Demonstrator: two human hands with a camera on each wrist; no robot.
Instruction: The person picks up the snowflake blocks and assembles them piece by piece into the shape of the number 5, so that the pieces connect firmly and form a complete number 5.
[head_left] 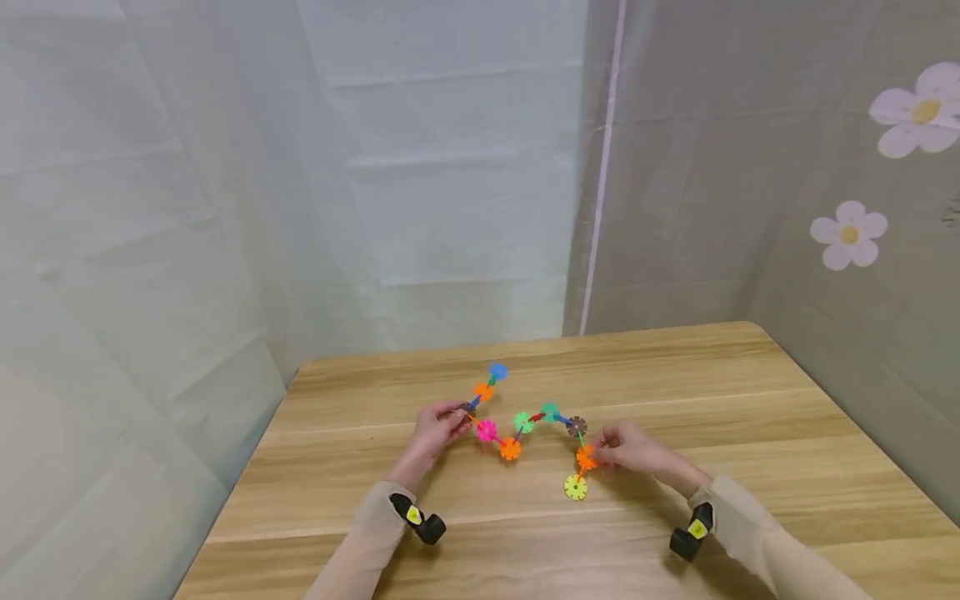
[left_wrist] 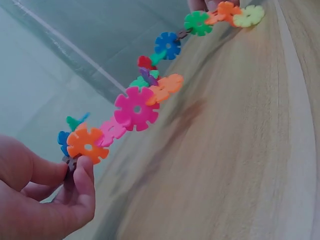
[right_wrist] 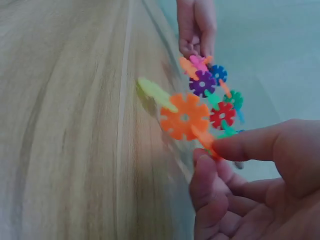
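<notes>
A chain of coloured plastic snowflake discs point(head_left: 525, 422) stretches between both hands just above the wooden table point(head_left: 750, 400). My left hand point(head_left: 438, 425) pinches the chain point(left_wrist: 135, 107) near its left end, next to an orange disc point(left_wrist: 87, 144). My right hand point(head_left: 626, 450) pinches the chain point(right_wrist: 210, 100) near its right end, by an orange disc point(right_wrist: 184, 117). A yellow disc point(head_left: 575, 487) hangs at the right end, low over the table. A blue disc point(head_left: 498, 371) tops the left end.
Pale curtains point(head_left: 375, 167) hang close behind the table; the curtain on the right has a flower print point(head_left: 918, 112). A small black camera sits on each wrist point(head_left: 420, 521). The table's far edge point(head_left: 525, 342) lies just past the chain.
</notes>
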